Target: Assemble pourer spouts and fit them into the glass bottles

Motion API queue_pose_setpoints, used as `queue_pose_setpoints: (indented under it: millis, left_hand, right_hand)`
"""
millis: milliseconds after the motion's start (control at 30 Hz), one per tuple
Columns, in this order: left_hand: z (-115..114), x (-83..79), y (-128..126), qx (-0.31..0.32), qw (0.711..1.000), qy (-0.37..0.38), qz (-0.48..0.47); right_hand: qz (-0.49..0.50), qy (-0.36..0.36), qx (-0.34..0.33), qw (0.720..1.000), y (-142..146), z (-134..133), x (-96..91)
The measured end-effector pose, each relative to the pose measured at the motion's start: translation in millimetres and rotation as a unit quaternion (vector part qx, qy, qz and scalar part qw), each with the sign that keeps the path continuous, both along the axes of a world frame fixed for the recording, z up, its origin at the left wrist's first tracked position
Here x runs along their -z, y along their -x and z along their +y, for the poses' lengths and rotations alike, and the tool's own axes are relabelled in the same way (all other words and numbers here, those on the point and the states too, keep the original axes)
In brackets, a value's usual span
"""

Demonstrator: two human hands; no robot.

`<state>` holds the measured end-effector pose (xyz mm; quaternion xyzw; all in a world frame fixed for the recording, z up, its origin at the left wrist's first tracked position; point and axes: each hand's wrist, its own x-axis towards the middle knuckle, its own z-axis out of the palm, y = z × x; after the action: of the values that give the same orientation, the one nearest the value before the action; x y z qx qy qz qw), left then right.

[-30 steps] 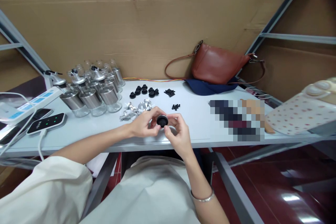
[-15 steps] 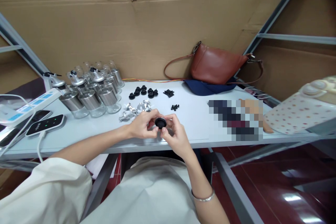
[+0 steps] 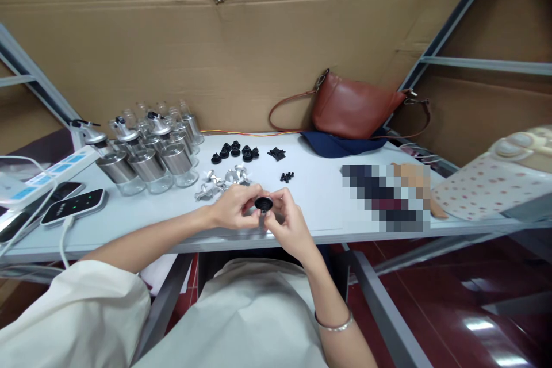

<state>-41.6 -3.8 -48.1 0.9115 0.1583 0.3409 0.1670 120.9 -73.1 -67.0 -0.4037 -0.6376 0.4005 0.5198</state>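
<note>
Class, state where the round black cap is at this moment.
In the head view the black cap is pinched between the left hand and right hand over the near edge of the table, just in front of the silver spouts.

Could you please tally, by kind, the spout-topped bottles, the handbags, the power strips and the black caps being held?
spout-topped bottles: 3
brown handbag: 1
power strip: 1
black cap, held between left hand and right hand: 1
Total: 6
</note>
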Motion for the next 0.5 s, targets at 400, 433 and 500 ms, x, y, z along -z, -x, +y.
queue_pose_setpoints:
  millis: [400, 433, 500]
  left_hand:
    - [0.7, -1.9, 2.3, -0.002, 1.0, -0.004, -0.013]
    - [0.5, -1.5, 2.2, -0.006, 1.0, -0.003, -0.009]
    - [0.6, -0.5, 1.8, -0.016, 1.0, 0.009, -0.013]
  right_hand:
    - [0.074, -0.034, 0.065, 0.995, 2.0, 5.3, 4.5]
    - [0.083, -0.03, 0.057, 0.994, 2.2, 5.5, 4.9]
    - [0.096, -0.024, 0.043, 0.994, 2.4, 5.4, 5.0]
